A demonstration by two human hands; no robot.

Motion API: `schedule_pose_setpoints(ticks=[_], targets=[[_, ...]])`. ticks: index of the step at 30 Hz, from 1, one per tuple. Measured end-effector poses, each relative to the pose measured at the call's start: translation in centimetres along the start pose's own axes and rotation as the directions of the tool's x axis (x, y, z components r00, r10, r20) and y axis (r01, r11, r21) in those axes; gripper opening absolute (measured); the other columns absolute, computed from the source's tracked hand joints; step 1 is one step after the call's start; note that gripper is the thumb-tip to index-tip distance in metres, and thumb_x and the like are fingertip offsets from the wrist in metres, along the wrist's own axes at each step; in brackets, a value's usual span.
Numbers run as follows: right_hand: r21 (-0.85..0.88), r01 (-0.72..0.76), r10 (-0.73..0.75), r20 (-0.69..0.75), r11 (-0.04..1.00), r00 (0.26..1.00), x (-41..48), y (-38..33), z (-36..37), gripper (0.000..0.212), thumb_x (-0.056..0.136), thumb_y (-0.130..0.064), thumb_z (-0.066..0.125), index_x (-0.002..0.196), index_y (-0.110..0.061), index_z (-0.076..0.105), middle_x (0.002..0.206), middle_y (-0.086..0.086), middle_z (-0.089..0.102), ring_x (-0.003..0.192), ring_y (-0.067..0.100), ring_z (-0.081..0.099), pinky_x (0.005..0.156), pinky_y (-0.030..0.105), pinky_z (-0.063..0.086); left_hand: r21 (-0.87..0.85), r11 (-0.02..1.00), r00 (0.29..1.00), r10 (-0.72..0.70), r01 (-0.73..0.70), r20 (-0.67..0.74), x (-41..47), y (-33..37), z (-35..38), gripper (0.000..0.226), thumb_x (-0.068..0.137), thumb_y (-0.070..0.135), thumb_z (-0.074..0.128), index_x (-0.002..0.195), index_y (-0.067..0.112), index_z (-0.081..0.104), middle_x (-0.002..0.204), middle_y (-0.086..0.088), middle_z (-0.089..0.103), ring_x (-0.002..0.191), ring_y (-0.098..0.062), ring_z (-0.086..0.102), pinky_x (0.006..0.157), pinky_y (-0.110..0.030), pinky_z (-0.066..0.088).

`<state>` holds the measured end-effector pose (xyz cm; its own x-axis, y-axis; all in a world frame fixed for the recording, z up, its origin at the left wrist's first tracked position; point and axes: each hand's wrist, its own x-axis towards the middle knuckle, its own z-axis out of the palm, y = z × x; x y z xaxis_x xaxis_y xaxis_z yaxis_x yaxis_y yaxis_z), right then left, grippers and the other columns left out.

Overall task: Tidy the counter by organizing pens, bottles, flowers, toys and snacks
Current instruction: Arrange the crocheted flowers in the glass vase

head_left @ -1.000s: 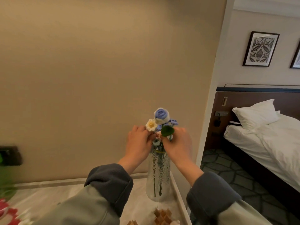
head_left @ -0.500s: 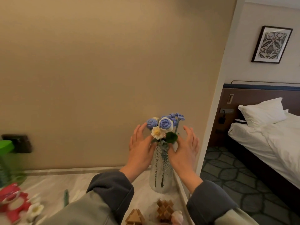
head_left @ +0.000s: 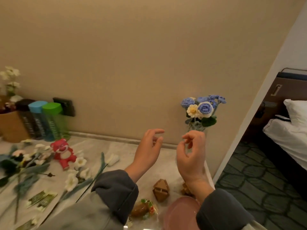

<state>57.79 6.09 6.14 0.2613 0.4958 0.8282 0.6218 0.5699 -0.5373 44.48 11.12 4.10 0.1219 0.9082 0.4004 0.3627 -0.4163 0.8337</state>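
A bunch of blue and white crochet flowers (head_left: 201, 107) stands in a clear glass vase (head_left: 197, 128) at the counter's far right corner, mostly hidden behind my right hand. My right hand (head_left: 191, 153) hovers in front of the vase, fingers loosely curled, holding nothing. My left hand (head_left: 147, 151) is just left of it, fingers spread and empty. Loose white artificial flowers (head_left: 73, 178) lie scattered on the marble counter (head_left: 129, 151) to the left. A red bear toy (head_left: 63, 152) lies among them. Three bottles (head_left: 42, 120) with black, blue and green caps stand against the wall.
A wooden puzzle toy (head_left: 161, 189) and a wrapped snack (head_left: 143, 208) lie near my sleeves, beside a pink round object (head_left: 181, 213). Green snack packets (head_left: 41, 199) lie at front left. A brown paper bag (head_left: 11, 127) with flowers stands far left. The counter's right edge drops to a carpeted floor and bed (head_left: 289, 131).
Both hands have let go of the flowers in the vase and drawn back toward me. The view has swung left, showing the cluttered counter.
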Motion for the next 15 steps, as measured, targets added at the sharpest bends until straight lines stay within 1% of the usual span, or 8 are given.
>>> schedule_pose_setpoints(ticks=[2, 5, 7, 9, 10, 12, 14, 15], targets=[[0.095, -0.096, 0.091, 0.06, 0.991, 0.994, -1.1, -1.6, 1.9, 0.021, 0.079, 0.0, 0.051, 0.089, -0.019, 0.053, 0.087, -0.004, 0.046, 0.073, 0.01, 0.046, 0.064, 0.016, 0.038, 0.018, 0.999, 0.999, -0.042, 0.042, -0.027, -1.2, -1.2, -1.6, 0.02, 0.095, 0.028, 0.051, 0.108, 0.043, 0.055, 0.11, 0.02, 0.054, 0.089, 0.008, 0.054, 0.072, -0.01, 0.043], [0.183, -0.26, 0.226, 0.188, 0.948, 0.956, -2.4, -3.7, 4.8, 0.028, 0.08, 0.003, 0.054, 0.088, -0.023, 0.054, 0.088, -0.007, 0.05, 0.076, 0.005, 0.049, 0.065, 0.011, 0.039, 0.037, 0.993, 0.991, -0.107, 0.11, -0.081, -2.7, -3.0, -4.6, 0.02, 0.095, 0.026, 0.052, 0.104, 0.043, 0.055, 0.109, 0.016, 0.057, 0.09, 0.004, 0.057, 0.076, -0.015, 0.046], [0.184, -0.36, 0.301, 0.286, 0.914, 0.91, -3.0, -4.4, 6.5, 0.031, 0.082, 0.003, 0.056, 0.087, -0.027, 0.055, 0.09, -0.006, 0.053, 0.078, 0.003, 0.052, 0.066, 0.009, 0.04, 0.032, 0.989, 0.983, -0.141, 0.146, -0.115, -3.6, -3.9, -6.6, 0.019, 0.095, 0.024, 0.052, 0.104, 0.039, 0.057, 0.108, 0.015, 0.058, 0.091, -0.002, 0.06, 0.079, -0.022, 0.049], [0.142, -0.441, 0.355, 0.404, 0.886, 0.843, -3.8, -5.0, 8.7, 0.029, 0.085, -0.002, 0.057, 0.087, -0.031, 0.056, 0.092, -0.007, 0.056, 0.08, 0.0, 0.054, 0.067, 0.01, 0.043, 0.042, 0.982, 0.971, -0.175, 0.184, -0.164, -4.7, -5.3, -9.3, 0.021, 0.094, 0.022, 0.053, 0.102, 0.04, 0.058, 0.106, 0.015, 0.059, 0.09, -0.004, 0.061, 0.079, -0.025, 0.051], [0.097, -0.468, 0.379, 0.455, 0.879, 0.806, -4.1, -4.9, 9.5, 0.027, 0.086, -0.006, 0.057, 0.088, -0.032, 0.056, 0.092, -0.007, 0.057, 0.08, 0.0, 0.054, 0.067, 0.013, 0.044, 0.049, 0.978, 0.965, -0.19, 0.202, -0.182, -5.1, -5.9, -10.2, 0.023, 0.094, 0.02, 0.053, 0.101, 0.042, 0.058, 0.105, 0.016, 0.06, 0.09, -0.003, 0.061, 0.078, -0.024, 0.051], [0.001, -0.512, 0.425, 0.558, 0.859, 0.713, -5.2, -4.9, 11.5, 0.022, 0.087, -0.012, 0.057, 0.09, -0.034, 0.056, 0.088, -0.009, 0.059, 0.076, 0.004, 0.056, 0.068, 0.026, 0.051, 0.063, 0.967, 0.948, -0.23, 0.249, -0.218, -6.3, -7.3, -12.5, 0.028, 0.092, 0.017, 0.054, 0.098, 0.044, 0.058, 0.105, 0.016, 0.062, 0.089, 0.0, 0.06, 0.078, -0.023, 0.05], [-0.109, -0.536, 0.467, 0.651, 0.837, 0.598, -6.7, -5.2, 13.5, 0.019, 0.086, -0.016, 0.057, 0.092, -0.034, 0.057, 0.085, -0.009, 0.06, 0.074, 0.01, 0.059, 0.072, 0.04, 0.055, 0.067, 0.949, 0.927, -0.284, 0.308, -0.244, -7.5, -8.9, -14.7, 0.029, 0.09, 0.015, 0.054, 0.099, 0.042, 0.059, 0.104, 0.017, 0.063, 0.089, 0.003, 0.059, 0.078, -0.024, 0.051], [-0.158, -0.538, 0.484, 0.685, 0.828, 0.544, -7.4, -5.2, 14.3, 0.017, 0.086, -0.018, 0.057, 0.092, -0.035, 0.057, 0.083, -0.008, 0.06, 0.074, 0.013, 0.06, 0.073, 0.043, 0.056, 0.066, 0.939, 0.916, -0.312, 0.338, -0.251, -8.1, -9.6, -15.6, 0.029, 0.09, 0.015, 0.055, 0.099, 0.042, 0.059, 0.103, 0.019, 0.063, 0.088, 0.004, 0.059, 0.077, -0.025, 0.052]])
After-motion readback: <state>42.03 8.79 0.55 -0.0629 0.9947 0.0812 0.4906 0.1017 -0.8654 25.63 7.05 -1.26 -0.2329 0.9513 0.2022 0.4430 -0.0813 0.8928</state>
